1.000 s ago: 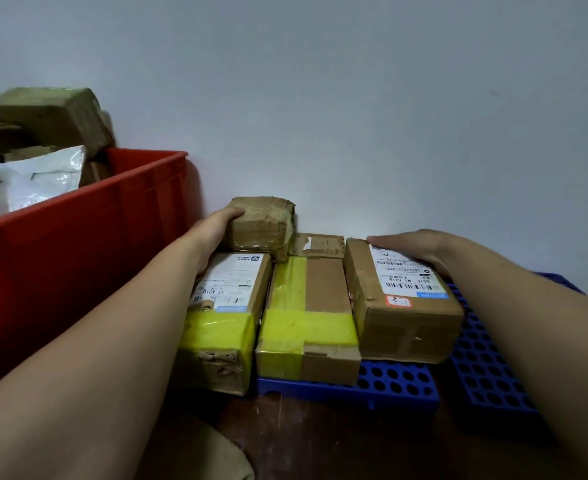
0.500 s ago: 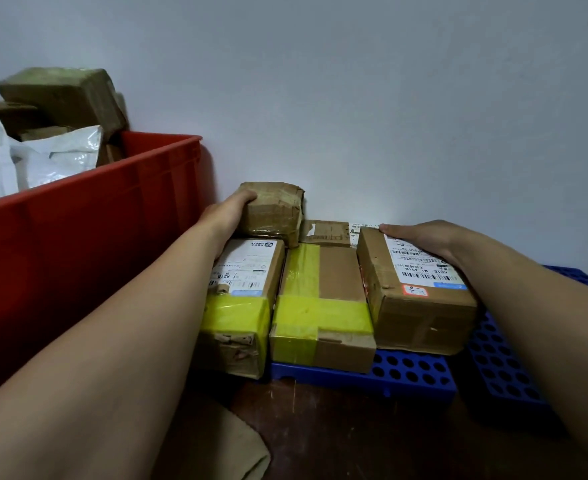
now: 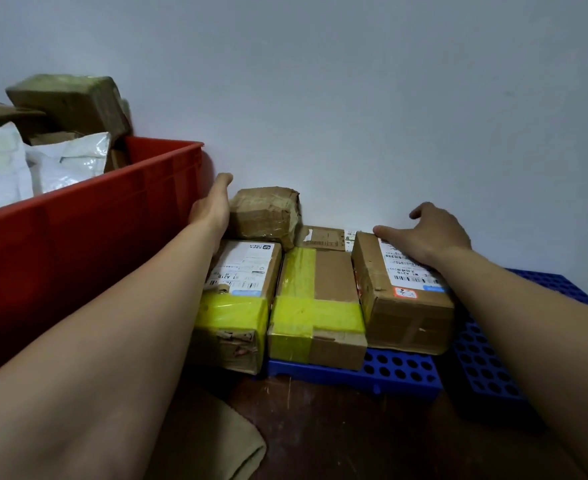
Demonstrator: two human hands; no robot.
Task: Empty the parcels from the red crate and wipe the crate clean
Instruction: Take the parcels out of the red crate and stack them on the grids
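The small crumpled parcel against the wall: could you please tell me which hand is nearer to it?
Left. The left hand is right beside the small parcel, at its left side. The right hand rests on the labelled box further right, apart from that parcel.

Left hand: flat, between the red crate and a small taped parcel.
Right hand: fingers loosely spread, resting on the right labelled box's far end.
Crate contents: parcels piled high, far left.
Blue pallet: under the labelled box.
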